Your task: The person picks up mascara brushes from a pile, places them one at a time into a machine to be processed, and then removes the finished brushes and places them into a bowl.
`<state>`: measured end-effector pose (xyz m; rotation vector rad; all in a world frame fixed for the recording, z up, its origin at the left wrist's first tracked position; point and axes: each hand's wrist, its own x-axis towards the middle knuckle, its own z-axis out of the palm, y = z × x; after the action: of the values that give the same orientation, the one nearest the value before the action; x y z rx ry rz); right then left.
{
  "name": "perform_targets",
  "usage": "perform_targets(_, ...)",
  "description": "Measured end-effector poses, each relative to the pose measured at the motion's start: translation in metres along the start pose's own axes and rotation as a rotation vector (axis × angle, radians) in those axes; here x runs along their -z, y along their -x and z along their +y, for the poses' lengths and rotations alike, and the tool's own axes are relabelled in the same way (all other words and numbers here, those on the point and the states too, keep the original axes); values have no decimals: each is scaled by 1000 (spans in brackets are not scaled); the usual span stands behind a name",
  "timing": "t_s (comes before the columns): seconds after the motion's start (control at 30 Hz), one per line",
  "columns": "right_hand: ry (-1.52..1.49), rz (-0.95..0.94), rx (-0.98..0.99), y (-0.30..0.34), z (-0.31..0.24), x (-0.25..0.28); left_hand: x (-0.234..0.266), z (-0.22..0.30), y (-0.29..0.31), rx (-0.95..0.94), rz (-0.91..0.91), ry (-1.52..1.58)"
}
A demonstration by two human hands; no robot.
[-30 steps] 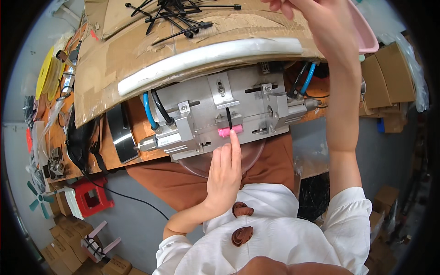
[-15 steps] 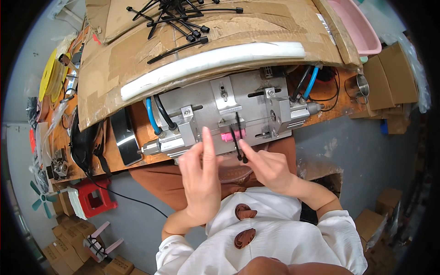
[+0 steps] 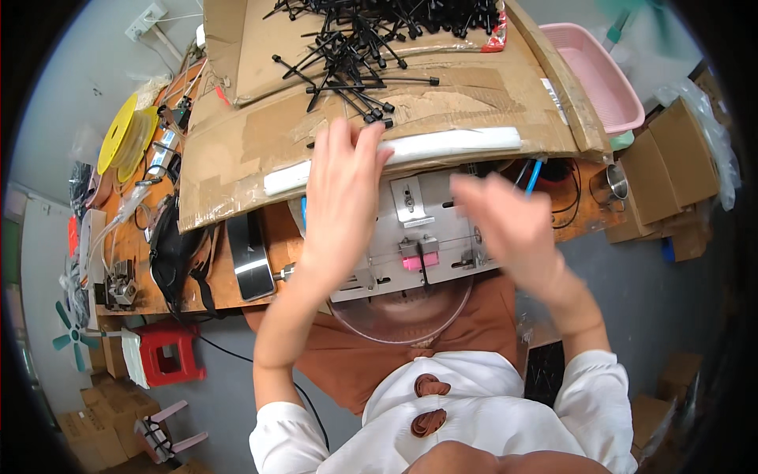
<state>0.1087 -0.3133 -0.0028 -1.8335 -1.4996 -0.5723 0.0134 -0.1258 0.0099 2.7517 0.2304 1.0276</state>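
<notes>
My left hand (image 3: 343,197) reaches over the front of the cardboard, fingers apart above a black thin rod with a thicker end (image 3: 387,123). The rod's middle is hidden under the fingers. My right hand (image 3: 513,229) is smeared by motion over the right side of a grey metal fixture (image 3: 379,225); its fingers cannot be made out. At the fixture's front a pink piece (image 3: 418,261) sits below a small metal block. A dark thin rod (image 3: 423,272) stands in front of the pink piece.
Many black rods (image 3: 355,55) lie heaped on the cardboard (image 3: 260,142), behind a white padded strip (image 3: 466,144). A clear round bowl (image 3: 403,324) rests at my lap. A phone (image 3: 251,265) and black bag (image 3: 178,257) lie left; a metal cup (image 3: 609,186) stands right.
My left hand has moved forward from the fixture's front to the rods on the cardboard. My right hand has left the dark rods by the pink piece, moving forward and right. The view has shifted.
</notes>
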Motion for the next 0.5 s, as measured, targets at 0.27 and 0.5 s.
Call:
perform_targets(0.27,307,-451,-75,-132,98,-44,-11,-13,-35,36,-240,58)
perform_targets(0.5,659,-251,1,-114,70,-15,-7,-25,-30,174,-83,37)
